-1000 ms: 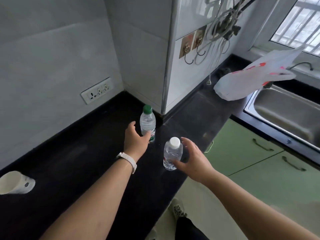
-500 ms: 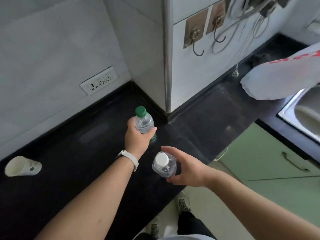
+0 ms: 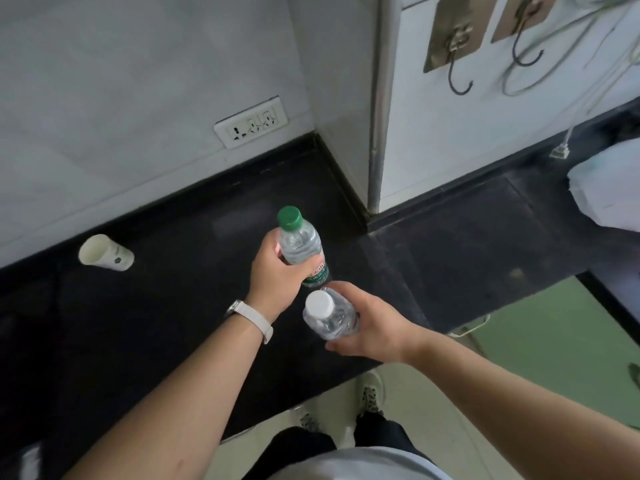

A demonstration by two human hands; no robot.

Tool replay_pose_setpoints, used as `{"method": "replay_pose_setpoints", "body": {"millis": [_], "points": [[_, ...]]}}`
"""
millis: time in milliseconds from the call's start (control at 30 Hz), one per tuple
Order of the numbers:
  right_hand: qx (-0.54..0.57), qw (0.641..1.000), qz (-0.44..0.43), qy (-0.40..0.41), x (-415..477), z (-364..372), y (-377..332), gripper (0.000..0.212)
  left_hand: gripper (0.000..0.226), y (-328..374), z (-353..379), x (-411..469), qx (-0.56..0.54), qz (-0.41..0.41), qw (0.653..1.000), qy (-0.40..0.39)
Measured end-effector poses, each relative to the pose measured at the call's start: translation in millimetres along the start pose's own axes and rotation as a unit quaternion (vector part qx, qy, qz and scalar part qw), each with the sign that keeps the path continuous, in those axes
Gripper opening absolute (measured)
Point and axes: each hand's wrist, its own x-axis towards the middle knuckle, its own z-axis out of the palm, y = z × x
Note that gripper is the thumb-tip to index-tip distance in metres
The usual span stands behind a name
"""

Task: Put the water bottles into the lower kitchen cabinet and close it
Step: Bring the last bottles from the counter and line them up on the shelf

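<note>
Water bottles, two, both in hand over the black counter (image 3: 138, 323) near its inner corner. Green-cap bottle (image 3: 300, 242): gripped by the left hand (image 3: 277, 277), fingers and thumb wrapped round the body below the shoulder; long axis near upright, cap tipped a little toward the wall (image 3: 138, 98). White-cap bottle (image 3: 329, 317): gripped by the right hand (image 3: 375, 327), fingers curled round the body from the right; long axis pointed up at the camera, so that the cap hid much of the body. The two stood just beside each other, the white-cap one nearer the counter's front edge; whether either base touched the counter could not be told. Cabinet door (image 3: 554, 358): green, below and to the right of both hands, apparently shut, its handle (image 3: 471, 328) just under the counter edge. The right hand was the nearer to it. Judgement: the coming move ran down and rightward past the counter edge, and with both hands full the door wanted a spare finger, or one bottle set down first. Floor (image 3: 450, 438) lay open before the cabinet. Cup (image 3: 105, 253), on its side, well apart to the left; white bag (image 3: 609, 192), well apart to the right; neither in the path.
</note>
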Motion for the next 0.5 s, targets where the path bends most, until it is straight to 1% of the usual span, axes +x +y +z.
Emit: {"method": "replay_pose_setpoints", "body": {"millis": [200,333,500], "points": [[-0.003,1.000,-0.004,0.000,-1.3,7.5,-10.5,0.077,0.051,1.5,-36.3,-27.3,-0.010,0.002,0.999,0.046],[-0.002,1.000,-0.021,-0.021,-1.1,21.1,-29.2,0.075,0.048,-6.5,-66.0,-54.9,-0.022,-0.006,0.996,0.087],[0.004,0.997,-0.044,-0.060,-3.9,54.9,-57.4,0.073,0.051,-26.4,-109.8,-104.8,-0.052,-0.035,0.989,0.137]]}}
